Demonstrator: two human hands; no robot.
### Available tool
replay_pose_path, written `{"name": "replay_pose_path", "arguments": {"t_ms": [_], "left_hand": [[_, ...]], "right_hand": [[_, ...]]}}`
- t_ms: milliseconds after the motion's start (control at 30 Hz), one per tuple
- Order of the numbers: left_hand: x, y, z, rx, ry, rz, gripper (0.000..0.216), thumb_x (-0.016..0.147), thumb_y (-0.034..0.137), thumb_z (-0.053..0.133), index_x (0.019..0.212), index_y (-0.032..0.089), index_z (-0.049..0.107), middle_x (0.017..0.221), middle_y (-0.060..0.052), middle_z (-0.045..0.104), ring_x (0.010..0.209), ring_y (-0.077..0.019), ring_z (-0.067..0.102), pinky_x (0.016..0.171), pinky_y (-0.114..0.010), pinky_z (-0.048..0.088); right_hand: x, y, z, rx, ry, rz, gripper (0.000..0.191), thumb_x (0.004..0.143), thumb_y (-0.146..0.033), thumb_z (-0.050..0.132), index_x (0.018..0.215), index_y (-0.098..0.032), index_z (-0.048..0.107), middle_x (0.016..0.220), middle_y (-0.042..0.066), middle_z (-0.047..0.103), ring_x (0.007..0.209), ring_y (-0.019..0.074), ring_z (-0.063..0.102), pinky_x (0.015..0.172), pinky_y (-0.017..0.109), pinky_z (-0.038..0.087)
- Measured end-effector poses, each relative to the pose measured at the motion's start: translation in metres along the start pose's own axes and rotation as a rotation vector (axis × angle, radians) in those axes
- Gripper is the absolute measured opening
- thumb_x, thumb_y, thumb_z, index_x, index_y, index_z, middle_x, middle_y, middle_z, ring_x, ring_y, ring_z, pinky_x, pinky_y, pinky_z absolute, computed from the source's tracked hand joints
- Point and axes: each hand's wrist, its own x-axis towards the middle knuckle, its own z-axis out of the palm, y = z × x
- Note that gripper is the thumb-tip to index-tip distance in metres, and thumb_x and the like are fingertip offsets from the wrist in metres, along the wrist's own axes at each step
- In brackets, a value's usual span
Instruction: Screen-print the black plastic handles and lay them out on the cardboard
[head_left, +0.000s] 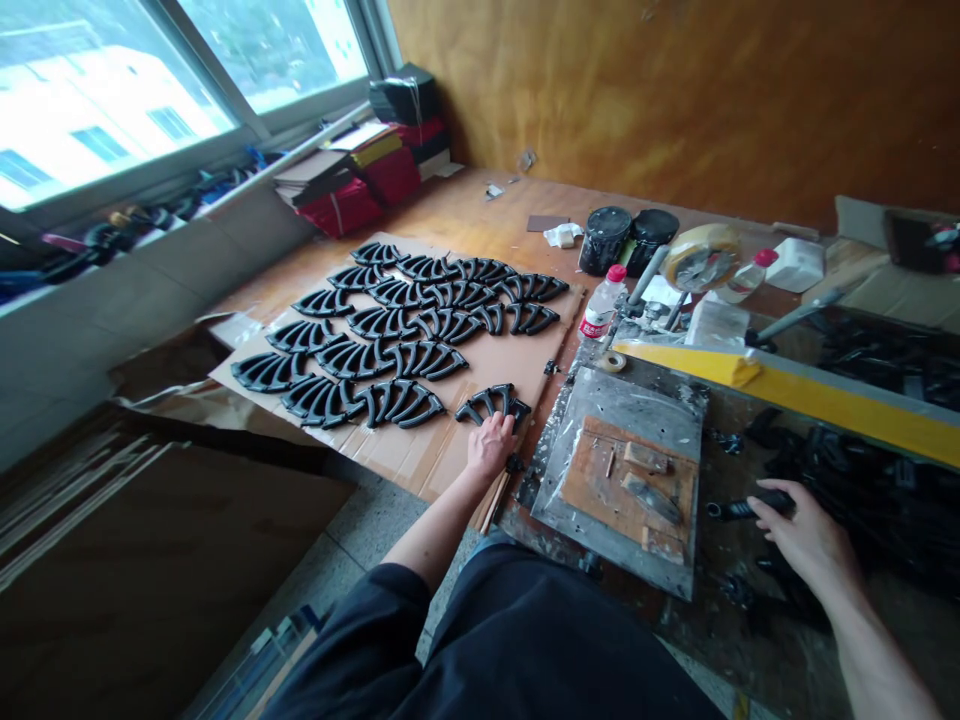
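My left hand (491, 447) reaches to the near right of a cardboard sheet (495, 362), its fingers closed on a black curved piece at the end of a short row of black curved pieces (480, 403). What exactly its fingertips grip is partly hidden. Farther back on the sheet lie several fanned rows of the same glossy black pieces (405, 402). My right hand (806, 535) pinches a black tubular piece (739, 508) at the right, its round end pointing left, over a dark heap of black parts (885, 500).
Between my hands sits a metal plate (562, 470) with a wooden board (589, 480) and small blocks. Behind it stand a red-capped bottle (603, 302), black-stained cans (605, 240) and a tape roll (703, 257) on a stand. A yellow-edged strip (825, 390) crosses the right side.
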Motion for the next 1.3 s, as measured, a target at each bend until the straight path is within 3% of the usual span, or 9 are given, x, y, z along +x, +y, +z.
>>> {"name": "replay_pose_path", "arguments": {"t_ms": [133, 300, 500, 667, 800, 900, 1067, 1200, 1300], "left_hand": [[0.009, -0.001, 0.000, -0.007, -0.028, 0.035, 0.022, 0.089, 0.030, 0.050, 0.106, 0.020, 0.059, 0.104, -0.008, 0.063, 0.098, -0.0215, 0.061, 0.075, -0.029, 0.047], [0.025, 0.005, -0.004, -0.058, -0.044, 0.040, 0.026, 0.088, 0.037, 0.051, 0.107, 0.022, 0.061, 0.106, -0.006, 0.066, 0.096, -0.0203, 0.064, 0.078, -0.028, 0.047], [0.052, 0.022, -0.001, -0.099, -0.009, -0.123, 0.031, 0.086, 0.036, 0.051, 0.112, 0.021, 0.061, 0.107, -0.010, 0.069, 0.100, -0.0237, 0.065, 0.082, -0.032, 0.048], [0.063, 0.029, 0.001, -0.114, 0.015, -0.245, 0.032, 0.085, 0.039, 0.050, 0.107, 0.018, 0.061, 0.102, -0.013, 0.071, 0.096, -0.0276, 0.066, 0.081, -0.036, 0.049], [0.064, 0.032, -0.002, -0.121, 0.033, -0.310, 0.036, 0.085, 0.040, 0.049, 0.108, 0.015, 0.057, 0.098, -0.016, 0.070, 0.094, -0.0312, 0.067, 0.079, -0.040, 0.049], [0.061, 0.036, -0.004, -0.144, 0.044, -0.308, 0.038, 0.085, 0.042, 0.050, 0.113, 0.016, 0.053, 0.099, -0.016, 0.070, 0.094, -0.0313, 0.067, 0.078, -0.040, 0.048], [0.051, 0.041, -0.016, -0.212, 0.073, -0.275, 0.038, 0.087, 0.049, 0.046, 0.112, 0.021, 0.052, 0.096, -0.011, 0.071, 0.091, -0.0277, 0.067, 0.076, -0.036, 0.047], [0.048, 0.050, -0.048, -0.329, 0.129, -0.239, 0.037, 0.088, 0.050, 0.045, 0.113, 0.024, 0.054, 0.088, -0.004, 0.070, 0.082, -0.0220, 0.065, 0.071, -0.031, 0.045], [0.045, 0.073, -0.092, -0.669, 0.252, -0.105, 0.035, 0.087, 0.048, 0.049, 0.107, 0.021, 0.059, 0.073, -0.001, 0.063, 0.068, -0.0165, 0.059, 0.063, -0.026, 0.042]], "right_hand": [[-0.015, -0.005, 0.003, 0.139, -0.078, 0.084, 0.046, 0.072, -0.056, 0.061, 0.105, -0.024, 0.059, 0.065, 0.005, 0.070, 0.060, 0.0269, 0.069, 0.057, 0.036, 0.052], [-0.019, -0.007, 0.003, 0.264, -0.057, 0.049, 0.043, 0.068, -0.054, 0.067, 0.094, -0.021, 0.060, 0.072, 0.006, 0.071, 0.066, 0.0276, 0.071, 0.058, 0.034, 0.053], [-0.027, -0.054, 0.012, 0.502, -0.030, -0.106, 0.040, 0.066, -0.049, 0.074, 0.086, -0.019, 0.056, 0.076, 0.003, 0.067, 0.068, 0.0239, 0.071, 0.065, 0.032, 0.055], [-0.036, -0.084, 0.027, 0.585, 0.015, -0.189, 0.035, 0.072, -0.048, 0.070, 0.086, -0.020, 0.054, 0.088, 0.004, 0.065, 0.074, 0.0224, 0.070, 0.075, 0.036, 0.055], [-0.044, -0.097, 0.039, 0.493, 0.039, -0.356, 0.024, 0.079, -0.043, 0.064, 0.080, -0.020, 0.055, 0.096, 0.005, 0.064, 0.086, 0.0224, 0.065, 0.084, 0.039, 0.052], [-0.049, -0.108, 0.055, 0.357, 0.032, -0.564, 0.014, 0.086, -0.033, 0.056, 0.090, -0.021, 0.062, 0.094, 0.005, 0.063, 0.091, 0.0217, 0.062, 0.086, 0.038, 0.050], [-0.057, -0.111, 0.074, -0.029, 0.089, -0.790, 0.035, 0.091, -0.014, 0.044, 0.111, -0.027, 0.070, 0.104, 0.007, 0.061, 0.097, 0.0224, 0.059, 0.087, 0.038, 0.050], [-0.059, -0.112, 0.071, -0.197, 0.118, -0.826, 0.036, 0.089, -0.012, 0.047, 0.113, -0.026, 0.070, 0.106, 0.009, 0.062, 0.104, 0.0264, 0.055, 0.089, 0.043, 0.049], [-0.055, -0.124, 0.073, -0.165, 0.082, -0.905, 0.035, 0.093, -0.022, 0.048, 0.125, -0.024, 0.062, 0.128, 0.010, 0.057, 0.122, 0.0272, 0.048, 0.100, 0.047, 0.043]]}}
